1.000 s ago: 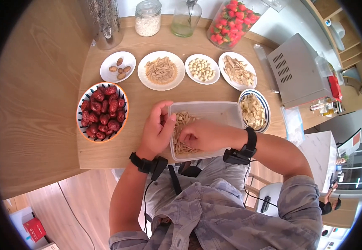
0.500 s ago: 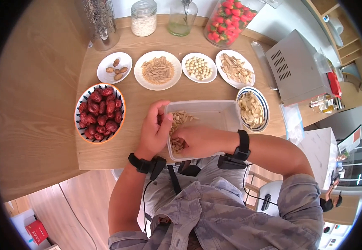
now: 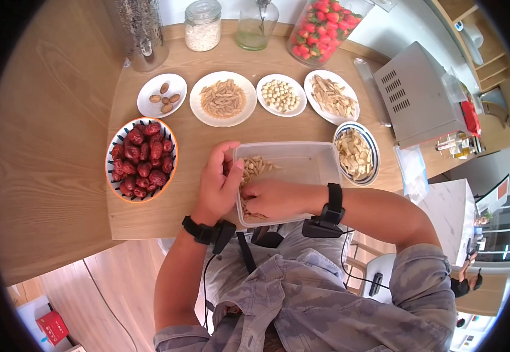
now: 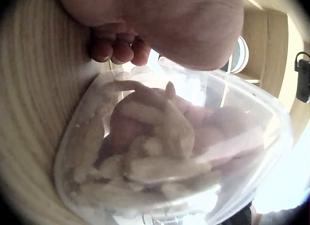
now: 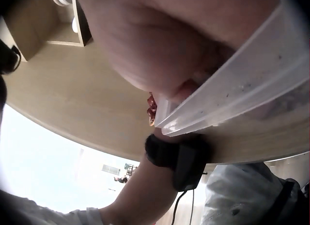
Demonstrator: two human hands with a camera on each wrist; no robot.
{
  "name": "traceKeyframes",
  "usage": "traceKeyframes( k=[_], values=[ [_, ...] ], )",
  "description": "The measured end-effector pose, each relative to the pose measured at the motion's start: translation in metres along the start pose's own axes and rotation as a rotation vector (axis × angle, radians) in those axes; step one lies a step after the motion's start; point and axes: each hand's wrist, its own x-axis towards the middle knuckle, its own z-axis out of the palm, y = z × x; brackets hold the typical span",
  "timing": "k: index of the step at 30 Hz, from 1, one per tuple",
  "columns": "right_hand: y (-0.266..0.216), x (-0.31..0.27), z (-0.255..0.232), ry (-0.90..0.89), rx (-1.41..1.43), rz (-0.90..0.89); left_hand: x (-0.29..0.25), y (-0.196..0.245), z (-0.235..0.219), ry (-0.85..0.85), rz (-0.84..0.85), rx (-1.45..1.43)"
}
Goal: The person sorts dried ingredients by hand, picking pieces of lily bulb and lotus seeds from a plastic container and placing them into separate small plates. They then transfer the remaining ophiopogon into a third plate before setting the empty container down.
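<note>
A clear plastic container point(image 3: 303, 154) stands on the wooden table point(image 3: 208, 141) in front of me, with pale elongated kernels point(image 3: 256, 166) heaped in its left half. My left hand point(image 3: 218, 182) grips the container's left wall, thumb over the rim and fingers outside. My right hand point(image 3: 269, 198) is inside, at the near left corner, its fingers curled into the kernels. In the left wrist view the kernels point(image 4: 160, 167) and my right fingers show through the container wall point(image 4: 252, 113). The right wrist view shows the container's rim point(image 5: 242, 94) and my left wrist strap point(image 5: 177, 155).
A bowl of red dates point(image 3: 142, 158) sits to the left. Behind the container lie white plates of almonds point(image 3: 161, 95), kernels point(image 3: 223, 98), round nuts point(image 3: 281, 95) and slices point(image 3: 331, 97). A striped bowl point(image 3: 355, 154) touches the container's right side. Jars point(image 3: 202, 26) and a grey appliance point(image 3: 422, 97) stand beyond.
My right hand has slid left and toward me, into the near left corner of the container, and dug into the kernels. The left hand stays on the wall.
</note>
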Motion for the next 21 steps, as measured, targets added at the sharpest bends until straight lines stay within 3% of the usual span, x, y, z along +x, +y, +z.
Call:
traceKeyframes(
  k=[2,5,8,11,17,21],
  values=[
    [0.001,0.000,0.000,-0.043,0.145,0.051,0.000,-0.002,0.000,0.005,0.001,-0.006],
    [-0.006,-0.008,0.002,0.055,-0.159,-0.051,0.000,-0.002,0.001,0.000,0.003,-0.007],
    [0.000,-0.003,0.004,0.078,-0.150,-0.059,0.000,-0.002,0.000,-0.007,0.001,-0.011],
    [0.010,0.002,-0.006,-0.050,0.022,0.037,-0.001,0.000,0.000,0.000,-0.028,-0.017],
    [0.014,-0.016,-0.022,-0.138,0.965,0.269,-0.001,-0.001,0.001,0.003,-0.006,0.000],
    [0.017,-0.022,-0.031,-0.140,1.114,0.279,0.000,0.003,0.001,-0.002,0.003,0.015]
  ],
)
